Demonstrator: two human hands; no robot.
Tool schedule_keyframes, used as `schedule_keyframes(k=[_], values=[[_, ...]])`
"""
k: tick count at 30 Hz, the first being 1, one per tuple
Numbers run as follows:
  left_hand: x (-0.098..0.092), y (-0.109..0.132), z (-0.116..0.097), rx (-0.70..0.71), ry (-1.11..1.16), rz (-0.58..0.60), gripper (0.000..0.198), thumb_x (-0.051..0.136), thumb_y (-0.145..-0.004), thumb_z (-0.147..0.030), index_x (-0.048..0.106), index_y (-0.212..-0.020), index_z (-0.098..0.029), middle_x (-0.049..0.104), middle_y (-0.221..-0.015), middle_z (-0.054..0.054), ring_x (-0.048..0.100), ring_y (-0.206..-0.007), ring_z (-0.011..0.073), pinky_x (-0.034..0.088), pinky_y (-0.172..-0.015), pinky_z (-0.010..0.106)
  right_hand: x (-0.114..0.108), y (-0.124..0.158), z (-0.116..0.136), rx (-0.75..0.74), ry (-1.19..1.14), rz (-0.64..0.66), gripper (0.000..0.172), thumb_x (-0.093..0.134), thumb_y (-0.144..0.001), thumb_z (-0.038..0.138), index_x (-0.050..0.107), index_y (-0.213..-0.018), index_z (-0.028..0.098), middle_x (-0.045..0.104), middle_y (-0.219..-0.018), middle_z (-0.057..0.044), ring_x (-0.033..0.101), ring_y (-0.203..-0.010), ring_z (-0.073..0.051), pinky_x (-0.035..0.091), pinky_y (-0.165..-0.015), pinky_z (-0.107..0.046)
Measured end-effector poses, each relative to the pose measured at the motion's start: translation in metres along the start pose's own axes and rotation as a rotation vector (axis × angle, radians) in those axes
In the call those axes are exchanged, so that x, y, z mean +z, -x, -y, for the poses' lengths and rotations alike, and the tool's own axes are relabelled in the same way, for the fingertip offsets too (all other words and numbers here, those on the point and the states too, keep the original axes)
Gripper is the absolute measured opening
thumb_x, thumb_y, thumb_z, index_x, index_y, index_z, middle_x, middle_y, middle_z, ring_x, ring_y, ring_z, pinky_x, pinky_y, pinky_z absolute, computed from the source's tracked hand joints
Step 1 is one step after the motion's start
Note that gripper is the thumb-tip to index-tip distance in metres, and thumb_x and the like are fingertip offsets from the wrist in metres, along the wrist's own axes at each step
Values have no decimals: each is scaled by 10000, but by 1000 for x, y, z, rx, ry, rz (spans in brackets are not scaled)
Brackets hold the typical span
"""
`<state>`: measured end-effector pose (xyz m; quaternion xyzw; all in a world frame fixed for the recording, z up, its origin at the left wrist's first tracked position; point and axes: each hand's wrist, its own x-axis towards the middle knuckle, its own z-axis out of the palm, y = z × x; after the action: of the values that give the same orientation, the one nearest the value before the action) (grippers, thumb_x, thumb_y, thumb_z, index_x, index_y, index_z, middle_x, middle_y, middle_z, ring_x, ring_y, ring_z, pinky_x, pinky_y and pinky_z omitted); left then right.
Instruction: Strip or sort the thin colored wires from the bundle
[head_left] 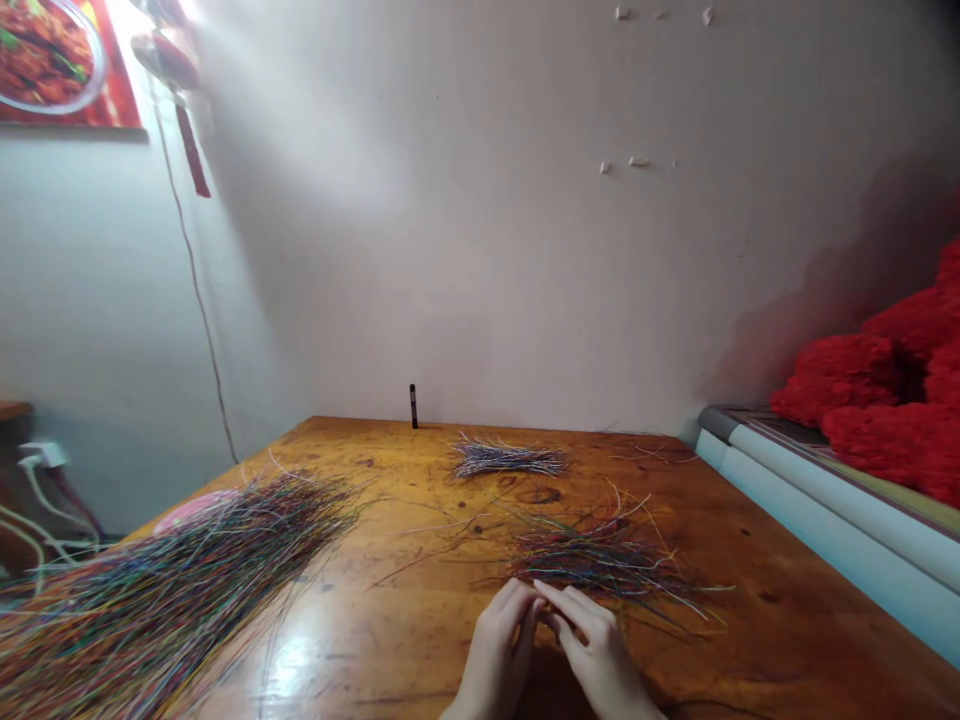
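My left hand [498,640] and my right hand [592,640] meet near the front of the wooden table, fingertips together. Both are closed in a pinch. Whatever sits between the fingers is too small or hidden to make out. Just beyond them lies a loose pile of thin coloured wires [600,555], with strands sticking out to the right. Farther back rests a smaller bundle of purple and white wires [510,459], narrower at its middle. To the left spreads a large heap of long multicoloured wires [225,570].
A black marker-like stick [413,407] stands upright at the back edge of the wooden table [420,640]. Something pink [196,508] shows behind the left heap. Red fluffy material [847,380] lies on a pale-sided surface at right. White cables [45,500] hang at far left.
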<state>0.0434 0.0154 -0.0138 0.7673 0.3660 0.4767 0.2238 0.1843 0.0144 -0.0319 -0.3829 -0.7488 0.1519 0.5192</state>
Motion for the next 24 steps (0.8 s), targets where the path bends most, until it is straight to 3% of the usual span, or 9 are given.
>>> schedule_keyframes(k=[9,16,24], values=[[-5,-3,-7,-18,28,-3,165,491,-837,-220,570,-710,-150,564,-714,44,520,-678,132,414,-628,205,2,-1,1,59,-19,-26,236,426,-882,286,650,-853,219,662,-751,-33,632,-687,-160,490,-623,-213],[-5,-4,-9,-202,231,-33,218,484,-841,-301,582,-721,-148,589,-718,37,543,-683,140,422,-630,211,4,-3,5,63,-13,-33,236,411,-889,258,641,-922,220,685,-837,-42,647,-743,-155,498,-668,-199],[-1,-6,-1,-339,476,-63,258,539,-796,-367,546,-670,-142,541,-637,5,492,-602,118,408,-579,203,7,-7,9,9,144,-94,273,367,-905,292,595,-784,202,640,-666,-22,623,-587,-136,487,-565,-190]])
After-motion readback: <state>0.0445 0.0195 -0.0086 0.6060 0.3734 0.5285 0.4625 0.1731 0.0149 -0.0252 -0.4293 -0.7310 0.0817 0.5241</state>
